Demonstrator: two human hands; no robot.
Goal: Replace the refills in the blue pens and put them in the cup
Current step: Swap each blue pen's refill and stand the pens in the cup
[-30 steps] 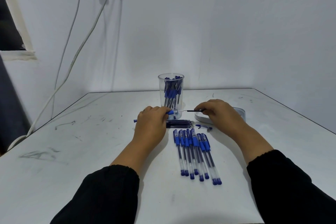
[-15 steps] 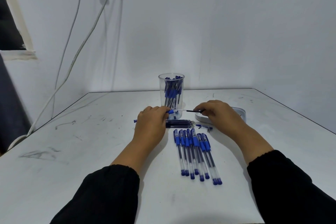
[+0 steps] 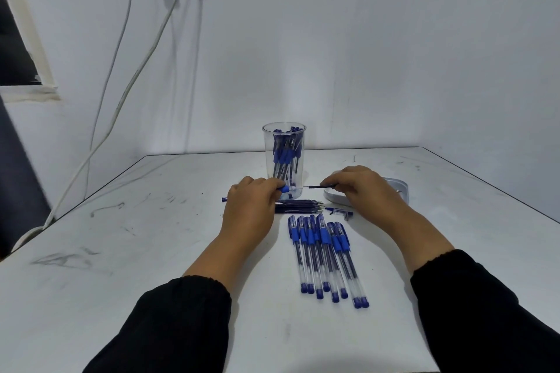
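Our right hand (image 3: 360, 188) has slid the pinched refill (image 3: 318, 186) deeper into the pen barrel (image 3: 291, 188) our left hand (image 3: 251, 206) grips — nearly seated, cup (image 3: 283, 157) next.

we see a clear, glossy plastic cup (image 3: 284, 157) near the table's (image 3: 151, 251) far edge; the table is white, smooth, faintly shiny and scuffed grey. the pens (image 3: 325, 254) toward its near edge have clear plastic barrels with matt blue grips. our sleeves (image 3: 181, 321) are matt black cloth.

Refill (image 3: 318, 186) deeper in pen barrel (image 3: 290, 188)
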